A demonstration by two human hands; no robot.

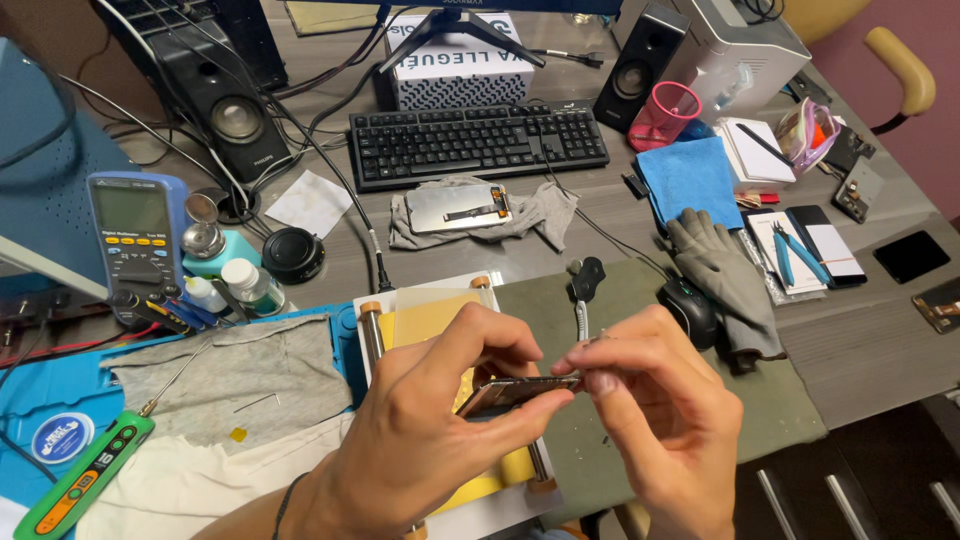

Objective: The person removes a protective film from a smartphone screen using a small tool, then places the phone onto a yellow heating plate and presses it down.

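Note:
My left hand [430, 440] grips a thin, flat phone part [515, 390] by its edge, holding it nearly level above a white work stand [455, 295] with a yellow pad. My right hand [655, 415] pinches the part's right end with thumb and forefinger. A flexible metal gooseneck with a black head [585, 285] rises just behind my fingers. Another flat phone panel [460, 208] lies on a grey cloth in front of the black keyboard [475, 140].
A multimeter [135, 240], small bottles, a green handheld tool [85, 480] and a blue mat [45, 395] sit to the left. Grey gloves [725, 270], a black mouse [690, 310], blue pliers [800, 255], a blue cloth, a pink cup and speakers lie to the right and back.

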